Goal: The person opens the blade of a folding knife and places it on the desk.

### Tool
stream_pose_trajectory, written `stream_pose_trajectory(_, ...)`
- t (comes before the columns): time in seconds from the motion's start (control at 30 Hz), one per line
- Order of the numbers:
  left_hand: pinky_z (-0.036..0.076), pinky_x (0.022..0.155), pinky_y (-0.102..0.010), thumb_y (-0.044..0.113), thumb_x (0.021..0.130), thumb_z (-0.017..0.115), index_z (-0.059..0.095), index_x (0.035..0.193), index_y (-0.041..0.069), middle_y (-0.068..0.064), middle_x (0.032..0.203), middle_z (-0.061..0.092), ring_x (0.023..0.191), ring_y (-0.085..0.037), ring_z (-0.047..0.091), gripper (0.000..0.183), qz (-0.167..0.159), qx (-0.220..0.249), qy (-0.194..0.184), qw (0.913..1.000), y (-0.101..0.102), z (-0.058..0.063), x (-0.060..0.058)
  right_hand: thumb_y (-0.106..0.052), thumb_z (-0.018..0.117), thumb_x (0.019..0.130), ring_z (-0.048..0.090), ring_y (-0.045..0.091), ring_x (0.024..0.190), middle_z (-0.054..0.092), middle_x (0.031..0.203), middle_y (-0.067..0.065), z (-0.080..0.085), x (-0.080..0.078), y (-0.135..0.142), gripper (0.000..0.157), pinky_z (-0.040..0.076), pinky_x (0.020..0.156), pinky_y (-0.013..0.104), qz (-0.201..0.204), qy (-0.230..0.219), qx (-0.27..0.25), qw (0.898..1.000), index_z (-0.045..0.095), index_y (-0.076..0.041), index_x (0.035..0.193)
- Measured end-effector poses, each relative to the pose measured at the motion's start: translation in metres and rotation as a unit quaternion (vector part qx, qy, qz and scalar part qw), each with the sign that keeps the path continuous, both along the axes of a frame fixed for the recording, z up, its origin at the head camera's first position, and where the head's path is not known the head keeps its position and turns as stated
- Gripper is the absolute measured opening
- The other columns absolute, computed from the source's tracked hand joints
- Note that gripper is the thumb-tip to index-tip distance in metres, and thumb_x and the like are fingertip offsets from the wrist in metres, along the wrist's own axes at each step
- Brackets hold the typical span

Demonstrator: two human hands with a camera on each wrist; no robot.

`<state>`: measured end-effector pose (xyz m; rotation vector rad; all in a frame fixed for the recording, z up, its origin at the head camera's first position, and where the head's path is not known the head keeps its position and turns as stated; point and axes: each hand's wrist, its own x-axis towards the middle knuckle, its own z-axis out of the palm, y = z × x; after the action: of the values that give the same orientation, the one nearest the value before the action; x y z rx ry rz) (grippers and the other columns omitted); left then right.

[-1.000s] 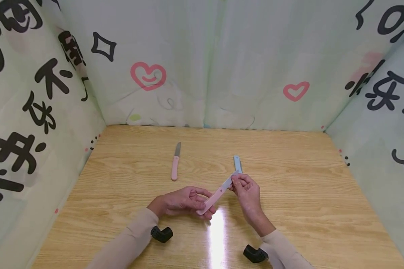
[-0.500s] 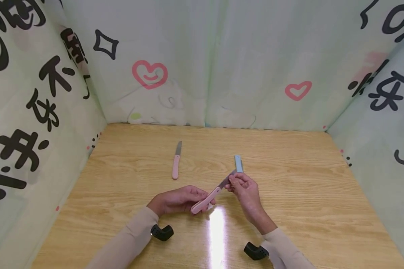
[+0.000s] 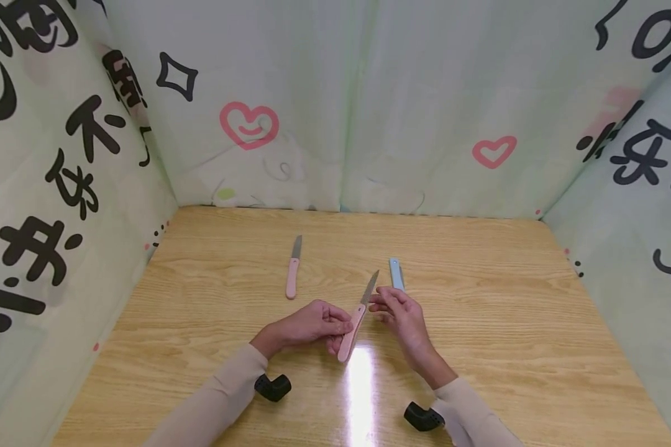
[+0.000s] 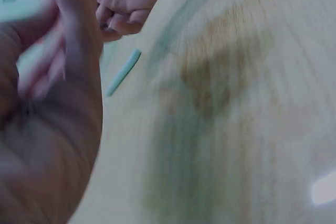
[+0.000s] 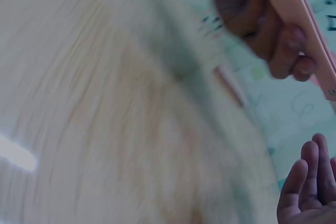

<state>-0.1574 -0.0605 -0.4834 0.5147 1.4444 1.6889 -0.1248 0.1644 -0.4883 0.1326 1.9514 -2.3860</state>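
My left hand grips the pink handle of a folding knife just above the table; its grey blade is unfolded and points away from me. Just right of the blade, my right hand hangs with relaxed fingers and holds nothing. In the right wrist view, the left hand curls round the pink handle, and the right hand's fingers are straight. The blurred left wrist view shows my left hand close up and the right hand beyond it.
A second pink-handled knife lies unfolded on the wooden table, far left of my hands. A folded light-blue knife lies just beyond my right hand. Printed fabric walls enclose the table on three sides.
My right hand pinched the blade and swung it out from the handle, then let go. The knife now points away from me, straightened in my left hand.
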Motion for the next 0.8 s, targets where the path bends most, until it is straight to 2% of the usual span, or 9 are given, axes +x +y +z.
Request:
stream_pose_trajectory(0.1,0.056,0.062,-0.028,0.007,0.103,0.060,0.069,0.105,-0.008,-0.007,0.075,0.069,0.064,-0.011,0.065,0.018,0.067,-0.069,0.079,0.9923,0.008,0.002,-0.005,-0.016,0.051,0.108,0.067,0.019,0.089,0.070,0.103,0.017,-0.007,0.000,0.003,0.032,0.055,0.081,0.033,-0.021,0.018,0.090,0.996,0.056,0.012,0.123)
stream_pose_trajectory(0.13,0.057,0.063,-0.030,0.008,0.103,0.061,0.070,0.103,-0.007,-0.007,0.075,0.069,0.065,-0.012,0.065,0.017,0.087,-0.089,0.104,0.9867,0.010,0.003,-0.007,-0.014,0.051,0.108,0.068,0.020,0.089,0.070,0.103,0.019,-0.008,0.001,0.003,0.031,0.055,0.081,0.033,-0.023,0.025,0.110,0.993,0.055,0.013,0.123)
stream_pose_trajectory(0.2,0.057,0.066,-0.034,0.010,0.102,0.063,0.071,0.100,-0.005,-0.006,0.076,0.070,0.067,-0.014,0.065,0.017,0.129,-0.131,0.157,0.9702,0.013,0.004,-0.010,-0.010,0.052,0.108,0.068,0.022,0.088,0.069,0.101,0.021,-0.011,0.001,0.004,0.028,0.056,0.081,0.035,-0.019,0.034,0.125,0.991,0.056,0.014,0.120)
stream_pose_trajectory(0.27,0.056,0.068,-0.033,0.013,0.102,0.064,0.073,0.100,-0.003,-0.003,0.078,0.070,0.070,-0.014,0.065,0.018,0.166,-0.178,0.211,0.9468,0.014,0.005,-0.014,-0.007,0.052,0.107,0.067,0.023,0.087,0.068,0.099,0.021,-0.013,0.003,0.005,0.024,0.056,0.081,0.034,-0.006,0.041,0.130,0.991,0.057,0.015,0.117)
stream_pose_trajectory(0.33,0.053,0.067,-0.031,0.015,0.101,0.066,0.075,0.100,0.000,-0.001,0.081,0.070,0.072,-0.013,0.063,0.018,0.196,-0.225,0.261,0.9182,0.015,0.005,-0.016,-0.004,0.052,0.106,0.067,0.023,0.086,0.068,0.097,0.020,-0.014,0.003,0.004,0.023,0.056,0.079,0.034,0.011,0.043,0.130,0.991,0.057,0.015,0.115)
stream_pose_trajectory(0.4,0.050,0.066,-0.028,0.017,0.100,0.067,0.076,0.101,0.002,0.001,0.083,0.070,0.073,-0.012,0.061,0.018,0.219,-0.260,0.299,0.8916,0.015,0.005,-0.019,-0.003,0.053,0.105,0.067,0.022,0.085,0.068,0.096,0.019,-0.013,0.004,0.004,0.021,0.056,0.079,0.034,0.023,0.040,0.126,0.991,0.058,0.016,0.114)
stream_pose_trajectory(0.47,0.047,0.065,-0.026,0.018,0.100,0.068,0.076,0.102,0.004,0.002,0.086,0.069,0.074,-0.011,0.058,0.017,0.233,-0.285,0.329,0.8698,0.017,0.006,-0.022,-0.002,0.053,0.105,0.067,0.020,0.083,0.069,0.094,0.018,-0.013,0.005,0.003,0.020,0.056,0.077,0.033,0.030,0.034,0.127,0.991,0.058,0.015,0.113)
stream_pose_trajectory(0.57,0.046,0.064,-0.026,0.018,0.101,0.067,0.076,0.103,0.004,0.001,0.088,0.069,0.074,-0.011,0.057,0.017,0.242,-0.297,0.344,0.8572,0.019,0.006,-0.026,-0.002,0.053,0.105,0.066,0.021,0.083,0.069,0.092,0.017,-0.012,0.005,0.002,0.019,0.056,0.076,0.032,0.039,0.027,0.135,0.990,0.059,0.014,0.112)
stream_pose_trajectory(0.8,0.042,0.057,-0.025,0.017,0.102,0.065,0.075,0.100,0.003,0.001,0.076,0.065,0.065,-0.010,0.055,0.018,0.255,-0.311,0.312,0.8609,0.020,-0.002,-0.041,0.001,0.054,0.103,0.066,0.023,0.081,0.069,0.088,0.017,-0.012,0.007,0.000,0.016,0.054,0.072,0.029,0.046,0.022,0.138,0.989,0.060,0.014,0.109)
